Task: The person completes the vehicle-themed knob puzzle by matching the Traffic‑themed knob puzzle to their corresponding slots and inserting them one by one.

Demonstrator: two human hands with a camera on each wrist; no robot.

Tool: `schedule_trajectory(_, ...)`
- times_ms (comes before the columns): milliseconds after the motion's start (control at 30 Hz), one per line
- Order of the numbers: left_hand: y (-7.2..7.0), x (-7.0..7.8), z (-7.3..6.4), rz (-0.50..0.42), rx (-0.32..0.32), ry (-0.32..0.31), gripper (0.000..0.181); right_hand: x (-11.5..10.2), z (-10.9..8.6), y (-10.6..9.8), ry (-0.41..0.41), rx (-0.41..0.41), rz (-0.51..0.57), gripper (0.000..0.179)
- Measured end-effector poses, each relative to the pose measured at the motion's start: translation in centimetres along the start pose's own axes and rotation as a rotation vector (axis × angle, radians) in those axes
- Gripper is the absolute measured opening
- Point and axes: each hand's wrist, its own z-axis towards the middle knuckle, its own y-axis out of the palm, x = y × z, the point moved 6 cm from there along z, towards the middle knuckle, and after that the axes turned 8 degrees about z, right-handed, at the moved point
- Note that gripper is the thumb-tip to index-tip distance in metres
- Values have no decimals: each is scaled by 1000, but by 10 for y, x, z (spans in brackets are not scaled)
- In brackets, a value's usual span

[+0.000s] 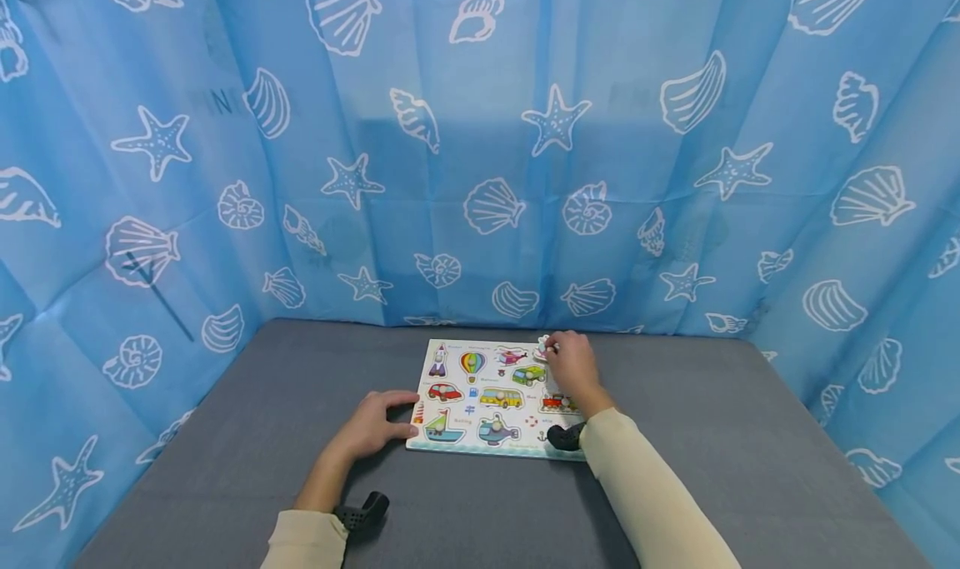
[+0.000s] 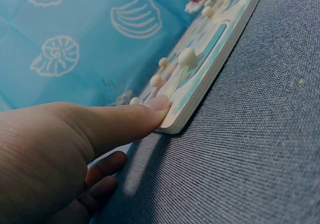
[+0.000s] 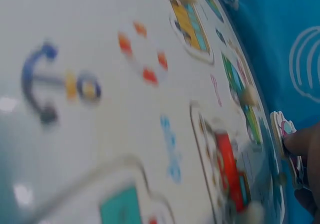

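Observation:
A white wooden puzzle board [image 1: 468,446] with printed vehicles lies on the grey table. My right hand [image 1: 576,367] pinches a small puzzle piece [image 1: 541,349] at the board's far right; the same piece [image 3: 278,126] shows a pale edge and pink print in the right wrist view. Beneath that hand and forearm, part of the board's right side is hidden. My left hand [image 1: 369,426] rests at the left edge, its straight thumb [image 2: 135,116] touching the board's near corner. Round knobs stand on the pieces, including the sailboat [image 1: 444,430], yellow bus [image 1: 501,397] and red car [image 1: 444,392].
The grey cloth-covered table [image 1: 465,511] extends around the board on all sides. Behind it hangs a blue curtain [image 1: 480,152] with white shells and starfish. Each wrist wears a black device, one on the left [image 1: 363,512] and one on the right [image 1: 566,437].

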Motion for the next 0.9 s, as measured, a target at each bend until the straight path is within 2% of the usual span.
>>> schedule_trajectory(400, 0, -2, 1, 4, 8, 11, 48, -23, 3, 20, -89, -34, -28, 7)
schedule_trajectory(667, 0, -3, 2, 2, 3, -6, 48, -30, 6, 34, -106, -55, -16, 9)
schedule_trajectory(900, 0, -3, 1, 6, -3, 3, 49, -36, 6, 41, -132, -74, 11, 11)
